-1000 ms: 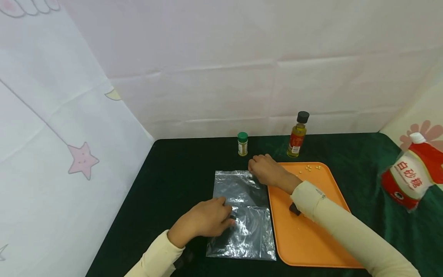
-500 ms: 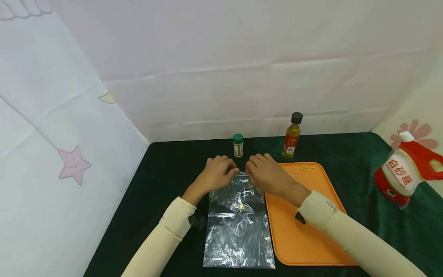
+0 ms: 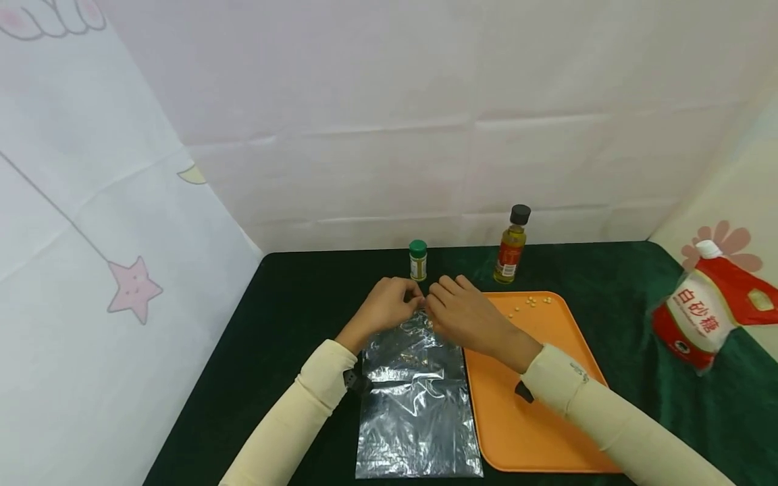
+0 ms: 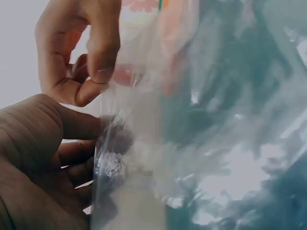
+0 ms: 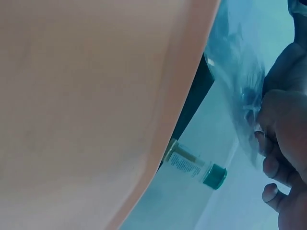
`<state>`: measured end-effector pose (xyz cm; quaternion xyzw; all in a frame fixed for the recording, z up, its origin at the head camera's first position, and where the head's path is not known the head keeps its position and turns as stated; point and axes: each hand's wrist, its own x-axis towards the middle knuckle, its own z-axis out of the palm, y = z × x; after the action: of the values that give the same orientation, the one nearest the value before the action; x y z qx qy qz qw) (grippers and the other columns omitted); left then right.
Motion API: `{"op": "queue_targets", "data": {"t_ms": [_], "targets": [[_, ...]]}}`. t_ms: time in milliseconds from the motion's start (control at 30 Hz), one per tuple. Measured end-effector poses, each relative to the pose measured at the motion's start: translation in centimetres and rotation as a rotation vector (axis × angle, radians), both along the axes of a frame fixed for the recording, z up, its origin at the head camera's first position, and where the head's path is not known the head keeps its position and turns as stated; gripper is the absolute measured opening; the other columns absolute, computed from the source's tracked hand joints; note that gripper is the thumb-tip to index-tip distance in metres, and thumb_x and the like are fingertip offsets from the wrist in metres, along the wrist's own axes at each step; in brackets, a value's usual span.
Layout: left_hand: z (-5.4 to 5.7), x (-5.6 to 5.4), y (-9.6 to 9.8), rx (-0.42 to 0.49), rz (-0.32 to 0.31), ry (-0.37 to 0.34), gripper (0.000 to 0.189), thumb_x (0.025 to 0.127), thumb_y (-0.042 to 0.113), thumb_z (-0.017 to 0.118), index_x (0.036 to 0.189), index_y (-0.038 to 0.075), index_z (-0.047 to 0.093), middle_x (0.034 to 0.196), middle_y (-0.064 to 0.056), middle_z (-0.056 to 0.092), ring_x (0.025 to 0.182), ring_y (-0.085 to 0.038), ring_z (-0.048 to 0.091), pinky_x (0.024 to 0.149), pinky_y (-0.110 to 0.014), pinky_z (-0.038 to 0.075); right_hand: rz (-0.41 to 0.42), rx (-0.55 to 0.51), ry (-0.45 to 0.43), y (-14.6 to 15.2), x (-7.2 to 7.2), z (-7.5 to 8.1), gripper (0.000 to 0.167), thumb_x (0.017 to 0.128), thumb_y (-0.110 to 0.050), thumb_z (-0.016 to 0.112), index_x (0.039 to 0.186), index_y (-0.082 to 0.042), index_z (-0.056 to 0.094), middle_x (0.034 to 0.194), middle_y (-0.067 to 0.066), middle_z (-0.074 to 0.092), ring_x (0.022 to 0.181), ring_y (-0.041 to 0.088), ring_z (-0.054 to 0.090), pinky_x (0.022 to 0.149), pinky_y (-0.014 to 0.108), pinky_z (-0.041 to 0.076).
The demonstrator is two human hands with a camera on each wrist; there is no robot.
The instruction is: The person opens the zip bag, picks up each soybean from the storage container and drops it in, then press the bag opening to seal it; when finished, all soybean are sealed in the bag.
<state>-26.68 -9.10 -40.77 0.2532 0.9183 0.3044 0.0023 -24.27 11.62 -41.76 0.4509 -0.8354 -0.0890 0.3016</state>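
1. Left grip [image 3: 387,302] and right grip [image 3: 464,320], close together, both pinch the plastic bag [image 3: 419,412] at its far edge.
2. The bag stretches from them toward the person, over the bench [image 3: 310,304].
3. Orange tray [image 3: 541,432]: beneath the right forearm.
4. Jar [image 3: 418,262]: just beyond both grips.
5. Bottle [image 3: 510,253]: beyond the right grip.
6. Sugar pack [image 3: 697,314]: well to their right.

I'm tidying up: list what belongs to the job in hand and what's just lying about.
In use: clear plastic bag, pinched by left hand and right hand.
Apparently lying about: orange tray, yellow bits, green-capped jar, black-capped bottle, sugar bag.
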Motion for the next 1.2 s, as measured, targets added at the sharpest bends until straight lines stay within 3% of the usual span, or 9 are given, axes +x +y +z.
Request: {"op": "queue_targets", "data": {"t_ms": [200,333,433,533,700,833,1000,1100,1200], "targets": [[-0.5,-0.2,-0.4,-0.083,0.073,0.114,0.011,0.099,0.020,0.066,0.093,0.015,0.074,0.073,0.006,0.064,0.051,-0.010,0.049,0.047,-0.025,0.039,0.154,-0.065,-0.151,-0.8,1.4,-0.2,0.012,0.091,-0.024,0.050,0.087,-0.014,0.056,0.093,0.001,0.055,0.085,0.022,0.039,0.073,0.035,0.030],[-0.9,-0.2,-1.1,-0.101,0.060,0.103,0.010,0.097,0.024,0.070,0.090,0.018,0.074,0.076,0.007,0.067,0.053,-0.009,0.050,0.050,-0.024,0.039,0.254,-0.102,-0.293,-1.1,2.5,-0.4,0.005,0.085,-0.024,0.050,0.079,-0.023,0.050,0.078,-0.010,0.048,0.077,0.015,0.032,0.071,0.033,0.023],[-1.1,-0.2,-1.6,-0.105,0.000,0.081,0.010,0.096,0.025,0.070,0.090,0.020,0.074,0.076,0.008,0.067,0.055,-0.007,0.052,0.051,-0.025,0.043,0.259,-0.133,-0.404,-1.1,3.0,-0.6,0.006,0.082,-0.023,0.051,0.079,-0.027,0.048,0.073,-0.016,0.041,0.073,0.011,0.028,0.069,0.032,0.022],[-1.0,-0.4,-1.9,-0.112,-0.041,0.095,0.010,0.097,0.027,0.068,0.090,0.022,0.073,0.077,0.010,0.067,0.057,-0.006,0.054,0.054,-0.025,0.046,0.185,-0.188,-0.488,-1.1,3.2,-0.7,0.004,0.092,-0.028,0.053,0.088,-0.027,0.056,0.074,-0.019,0.041,0.070,0.007,0.028,0.067,0.029,0.025],[-0.8,-0.7,-2.2,-0.115,-0.052,0.125,0.010,0.097,0.028,0.069,0.088,0.026,0.072,0.077,0.013,0.065,0.060,-0.006,0.054,0.054,-0.026,0.047,0.068,-0.226,-0.445,-1.3,3.2,-0.7,0.023,0.099,-0.040,0.063,0.110,-0.021,0.069,0.071,-0.018,0.050,0.066,0.008,0.032,0.066,0.028,0.028],[-0.8,-1.0,-2.6,-0.090,-0.054,0.118,0.008,0.097,0.027,0.069,0.089,0.025,0.072,0.077,0.012,0.065,0.062,-0.007,0.055,0.055,-0.027,0.048,0.145,-0.188,-0.348,-1.7,3.4,-0.5,0.011,0.099,-0.032,0.065,0.103,-0.025,0.071,0.077,-0.015,0.061,0.071,0.013,0.034,0.067,0.033,0.024],[-1.0,-1.6,-3.3,-0.037,-0.048,0.086,0.008,0.097,0.026,0.068,0.091,0.024,0.073,0.082,0.012,0.067,0.065,-0.008,0.057,0.058,-0.028,0.050,0.278,-0.165,-0.324,-2.1,3.7,-0.4,0.012,0.098,-0.035,0.064,0.104,-0.030,0.073,0.096,-0.010,0.065,0.086,0.015,0.041,0.073,0.034,0.025],[-0.8,-1.8,-3.8,0.007,-0.075,0.066,0.010,0.099,0.025,0.066,0.096,0.021,0.074,0.089,0.010,0.069,0.070,-0.009,0.059,0.062,-0.028,0.052,0.277,-0.170,-0.330,-2.1,3.6,-0.3,0.014,0.098,-0.036,0.064,0.105,-0.031,0.074,0.099,-0.010,0.066,0.088,0.015,0.042,0.074,0.035,0.027],[-0.3,-1.5,-4.1,0.074,-0.101,0.044,0.017,0.102,0.027,0.060,0.107,0.018,0.074,0.099,0.008,0.070,0.080,-0.009,0.063,0.069,-0.028,0.054,0.215,-0.173,-0.316,-2.1,3.3,-0.2,0.014,0.098,-0.036,0.064,0.106,-0.031,0.074,0.096,-0.010,0.067,0.087,0.016,0.042,0.073,0.035,0.026]]}}
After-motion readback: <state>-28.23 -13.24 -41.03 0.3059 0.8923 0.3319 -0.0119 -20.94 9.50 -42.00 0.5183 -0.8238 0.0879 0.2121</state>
